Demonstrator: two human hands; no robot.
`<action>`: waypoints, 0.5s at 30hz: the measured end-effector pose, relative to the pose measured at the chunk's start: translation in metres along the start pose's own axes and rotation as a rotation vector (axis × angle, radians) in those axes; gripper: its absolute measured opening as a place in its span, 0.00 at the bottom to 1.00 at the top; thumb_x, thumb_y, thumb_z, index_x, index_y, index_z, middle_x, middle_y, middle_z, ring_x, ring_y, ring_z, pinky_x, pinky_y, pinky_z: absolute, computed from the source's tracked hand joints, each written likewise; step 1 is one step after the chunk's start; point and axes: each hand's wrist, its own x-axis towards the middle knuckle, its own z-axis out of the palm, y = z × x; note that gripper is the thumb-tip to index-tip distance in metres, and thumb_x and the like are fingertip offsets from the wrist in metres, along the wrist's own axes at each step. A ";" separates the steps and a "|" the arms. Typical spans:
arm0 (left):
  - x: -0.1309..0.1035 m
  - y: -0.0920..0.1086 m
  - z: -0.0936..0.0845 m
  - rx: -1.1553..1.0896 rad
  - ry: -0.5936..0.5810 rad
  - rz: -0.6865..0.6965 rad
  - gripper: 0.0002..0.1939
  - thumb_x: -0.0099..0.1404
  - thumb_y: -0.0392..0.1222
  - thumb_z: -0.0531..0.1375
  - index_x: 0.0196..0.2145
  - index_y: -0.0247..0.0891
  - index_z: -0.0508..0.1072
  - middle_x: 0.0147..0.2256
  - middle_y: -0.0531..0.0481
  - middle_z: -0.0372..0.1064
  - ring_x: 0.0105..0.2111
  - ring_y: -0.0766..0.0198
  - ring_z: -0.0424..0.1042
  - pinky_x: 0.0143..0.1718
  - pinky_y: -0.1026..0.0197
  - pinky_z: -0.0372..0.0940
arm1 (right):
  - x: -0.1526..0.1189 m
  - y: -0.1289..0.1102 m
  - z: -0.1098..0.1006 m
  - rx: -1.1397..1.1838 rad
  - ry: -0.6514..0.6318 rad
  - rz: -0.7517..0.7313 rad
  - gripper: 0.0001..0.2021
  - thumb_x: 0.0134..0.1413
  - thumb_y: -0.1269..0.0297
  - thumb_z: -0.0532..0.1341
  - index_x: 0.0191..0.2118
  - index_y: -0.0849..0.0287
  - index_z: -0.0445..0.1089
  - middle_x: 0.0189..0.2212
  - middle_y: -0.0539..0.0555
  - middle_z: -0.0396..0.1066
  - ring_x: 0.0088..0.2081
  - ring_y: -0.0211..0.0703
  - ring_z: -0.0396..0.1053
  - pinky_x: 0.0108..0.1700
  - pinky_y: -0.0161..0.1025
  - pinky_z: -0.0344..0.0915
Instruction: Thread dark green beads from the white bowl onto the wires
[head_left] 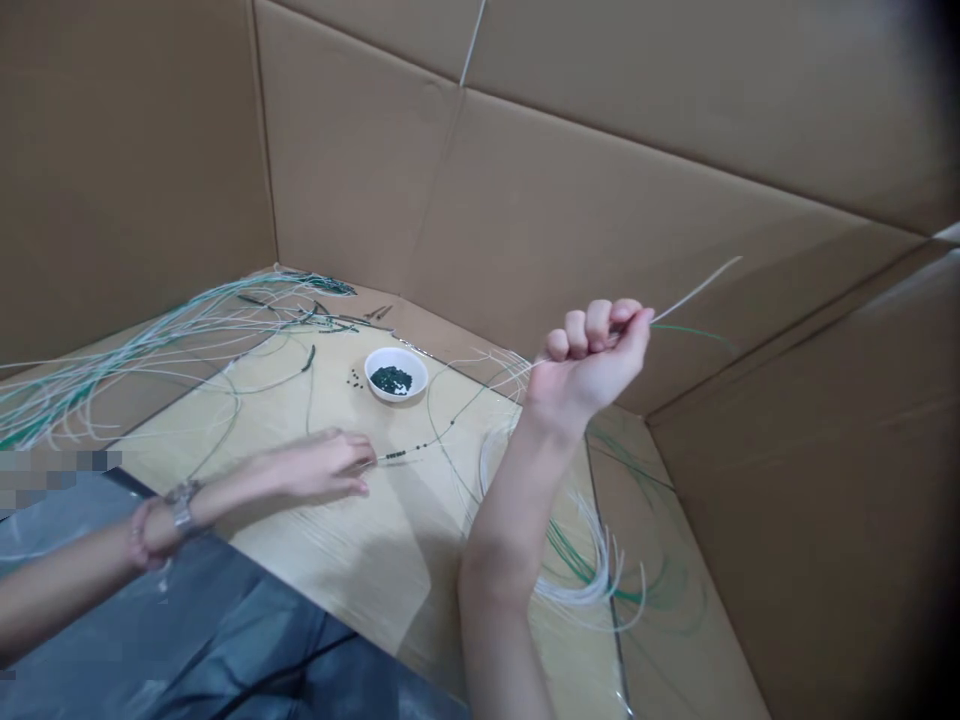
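Two hands are at thin strings. The right hand [589,360] has a white string [697,288] pinched in its grip, above the worktop's [337,560] far right corner. The left hand [319,465] is by the beaded string [438,437]; blur hides if its grip is shut. If that string tips, dark beads [395,455] could slide off. A bump could spill the bowl [373,384] near the far edge.

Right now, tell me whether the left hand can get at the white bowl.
Probably yes: the white bowl sits just beyond the left hand, with bare tabletop between them, though its fingers seem occupied with the beaded strand.
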 end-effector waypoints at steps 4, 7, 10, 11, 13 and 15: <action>-0.016 -0.009 0.024 -0.134 0.076 -0.152 0.23 0.71 0.50 0.38 0.26 0.37 0.62 0.25 0.51 0.65 0.27 0.64 0.67 0.32 0.63 0.58 | 0.014 -0.011 -0.018 0.082 0.091 -0.030 0.19 0.66 0.60 0.41 0.22 0.57 0.46 0.19 0.42 0.30 0.16 0.30 0.31 0.15 0.29 0.34; -0.028 -0.021 0.017 -0.193 0.169 -0.241 0.22 0.70 0.52 0.39 0.23 0.38 0.55 0.23 0.53 0.60 0.25 0.64 0.63 0.30 0.63 0.56 | 0.027 -0.022 -0.040 0.095 0.122 -0.042 0.20 0.67 0.61 0.39 0.21 0.58 0.41 0.19 0.42 0.28 0.17 0.30 0.29 0.15 0.28 0.32; -0.040 -0.030 0.003 -0.238 0.227 -0.278 0.21 0.69 0.52 0.40 0.23 0.38 0.54 0.22 0.55 0.55 0.25 0.65 0.59 0.30 0.63 0.54 | 0.036 -0.027 -0.060 0.103 0.127 -0.031 0.20 0.67 0.62 0.37 0.21 0.58 0.40 0.19 0.42 0.27 0.17 0.30 0.28 0.15 0.28 0.33; -0.043 -0.031 -0.002 -0.251 0.231 -0.279 0.21 0.69 0.52 0.41 0.23 0.38 0.55 0.22 0.55 0.55 0.26 0.65 0.59 0.31 0.63 0.54 | 0.039 -0.026 -0.065 0.109 0.127 -0.024 0.20 0.67 0.62 0.37 0.21 0.57 0.40 0.19 0.42 0.27 0.17 0.30 0.28 0.15 0.28 0.33; -0.048 -0.034 -0.010 -0.280 0.218 -0.270 0.21 0.69 0.52 0.42 0.25 0.37 0.60 0.24 0.54 0.58 0.27 0.65 0.60 0.33 0.63 0.55 | 0.042 -0.024 -0.071 0.124 0.120 -0.010 0.20 0.68 0.62 0.37 0.21 0.57 0.41 0.19 0.42 0.28 0.18 0.31 0.28 0.15 0.28 0.33; -0.050 -0.037 -0.017 -0.311 0.189 -0.261 0.20 0.68 0.52 0.44 0.30 0.37 0.66 0.27 0.53 0.62 0.30 0.63 0.62 0.36 0.63 0.55 | 0.044 -0.020 -0.075 0.141 0.108 0.001 0.21 0.67 0.62 0.38 0.21 0.57 0.41 0.19 0.42 0.28 0.18 0.31 0.29 0.15 0.28 0.34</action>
